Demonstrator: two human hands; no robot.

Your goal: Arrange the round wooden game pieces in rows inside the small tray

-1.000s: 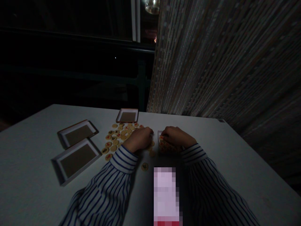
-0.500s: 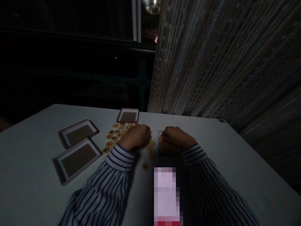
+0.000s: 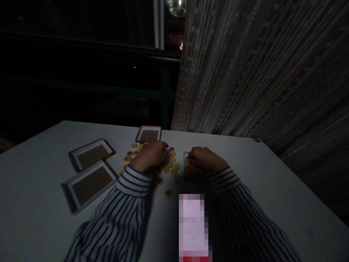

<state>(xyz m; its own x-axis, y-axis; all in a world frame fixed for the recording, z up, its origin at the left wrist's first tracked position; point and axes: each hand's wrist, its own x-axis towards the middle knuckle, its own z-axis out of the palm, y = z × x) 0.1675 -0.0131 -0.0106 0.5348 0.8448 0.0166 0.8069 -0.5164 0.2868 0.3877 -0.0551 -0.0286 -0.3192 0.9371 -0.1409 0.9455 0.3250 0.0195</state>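
Observation:
Round wooden xiangqi pieces (image 3: 172, 159) with red or dark characters lie scattered on the white table (image 3: 218, 225), some face down. My left hand (image 3: 152, 154) hangs palm down over the scattered pieces. Its fingers are partly apart and slightly blurred, and no piece shows in them. My right hand (image 3: 205, 158) has its fingers closed at the left end of a small clear-walled box (image 3: 186, 155) filled with pieces. An orange-marked piece (image 3: 187, 160) shows at its fingertips. The hand covers much of the box.
Two shallow open trays, a brown-rimmed one (image 3: 102, 140) and a white-walled one (image 3: 111, 166), lie at the left. A smaller tray (image 3: 148, 141) stands behind the pieces. A pixelated pale object (image 3: 191, 222) is at the front. A string curtain (image 3: 231, 72) hangs beyond the table.
My left hand has shifted left and its fingers have loosened, uncovering more pieces between the hands. My right hand stays at the box in almost the same place.

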